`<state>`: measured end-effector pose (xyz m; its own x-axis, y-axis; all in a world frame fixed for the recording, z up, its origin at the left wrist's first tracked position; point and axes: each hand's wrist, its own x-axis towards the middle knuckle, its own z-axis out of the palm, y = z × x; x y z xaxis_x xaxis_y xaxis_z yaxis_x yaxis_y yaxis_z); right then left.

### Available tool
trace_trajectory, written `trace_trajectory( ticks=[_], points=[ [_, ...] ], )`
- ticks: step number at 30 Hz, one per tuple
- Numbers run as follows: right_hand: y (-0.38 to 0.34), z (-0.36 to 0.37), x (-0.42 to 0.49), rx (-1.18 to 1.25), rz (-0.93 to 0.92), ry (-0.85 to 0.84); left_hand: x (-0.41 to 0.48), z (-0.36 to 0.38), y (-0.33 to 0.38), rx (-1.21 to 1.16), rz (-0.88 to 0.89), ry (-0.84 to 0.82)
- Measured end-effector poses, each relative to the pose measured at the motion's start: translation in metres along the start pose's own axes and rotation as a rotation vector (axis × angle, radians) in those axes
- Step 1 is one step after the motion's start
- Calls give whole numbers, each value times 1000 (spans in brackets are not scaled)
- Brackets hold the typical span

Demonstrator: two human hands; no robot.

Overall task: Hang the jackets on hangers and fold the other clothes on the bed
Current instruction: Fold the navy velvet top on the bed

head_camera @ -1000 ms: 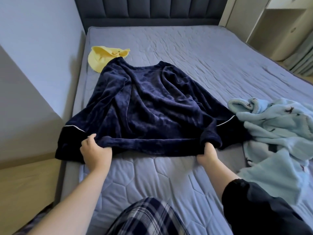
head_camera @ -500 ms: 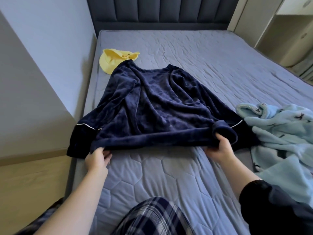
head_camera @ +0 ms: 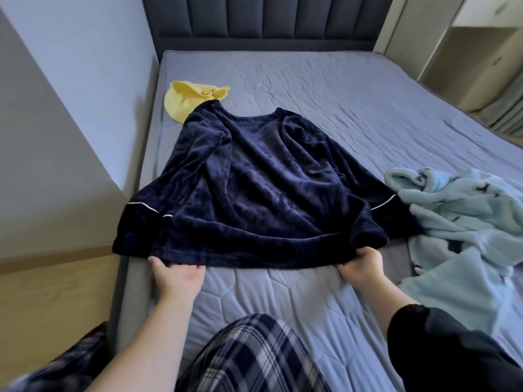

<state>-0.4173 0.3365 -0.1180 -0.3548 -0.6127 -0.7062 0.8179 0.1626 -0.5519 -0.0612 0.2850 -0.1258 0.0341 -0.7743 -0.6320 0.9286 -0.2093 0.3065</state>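
Bedroom, soft daylight. Bed [head_camera: 353, 114] fills centre: grey-blue quilted cover, wrinkled, hexagon stitching at near end. Dark slate upholstered headboard [head_camera: 266, 21] at far end, vertical channel panels. Grey fabric bed frame [head_camera: 128, 292] along left side. Pale left wall [head_camera: 70, 80] just beside bed, diagonal shadow edge across it. Light wood floor [head_camera: 53, 304] below wall. Cream cabinet unit [head_camera: 407, 32] far right, with open niche. Pleated grey curtain [head_camera: 509, 108] at right edge.

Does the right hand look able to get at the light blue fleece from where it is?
Probably yes: the light blue fleece lies just right of the right hand with only bare bed between. But that hand grips the navy top by its hem, so it must let go first.
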Motion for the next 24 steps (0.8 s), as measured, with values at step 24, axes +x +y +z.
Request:
trace_trajectory(
  ticks=[24],
  points=[
    [32, -8, -9, -617, -375, 764, -35, -3, -8, 968, 475, 731]
  ],
)
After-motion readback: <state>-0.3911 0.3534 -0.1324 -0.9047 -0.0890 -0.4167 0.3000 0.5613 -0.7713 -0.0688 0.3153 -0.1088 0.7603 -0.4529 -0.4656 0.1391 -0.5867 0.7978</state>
